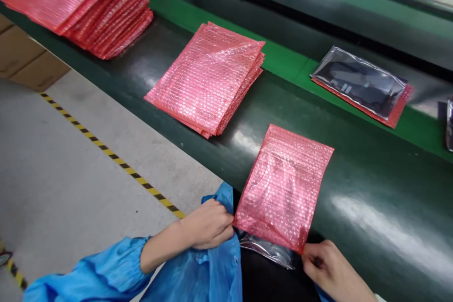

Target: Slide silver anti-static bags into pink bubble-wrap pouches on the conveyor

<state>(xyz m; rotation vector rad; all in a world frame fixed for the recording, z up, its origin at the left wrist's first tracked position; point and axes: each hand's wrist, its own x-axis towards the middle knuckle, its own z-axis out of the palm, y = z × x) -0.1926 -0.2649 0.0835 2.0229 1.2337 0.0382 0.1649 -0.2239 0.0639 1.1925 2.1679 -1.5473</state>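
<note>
A pink bubble-wrap bag [283, 184] lies at the near edge of the dark green conveyor belt, its mouth toward me. My left hand [212, 224] pinches the left corner of that mouth. At the right corner, my right hand [329, 264] grips the bag between thumb and fingers. A shiny dark plastic pouch [267, 249] sits mostly inside the bag, and its near end sticks out of the opening between my hands. What the pouch contains cannot be made out.
On the belt [382, 179], a stack of pink bubble bags [208, 75] lies ahead, with a taller stack [78, 0] at far left. A dark pouch [359, 80] rests on a pink bag at the back right. Cardboard boxes [28, 54] and striped floor tape [123, 165] are at left.
</note>
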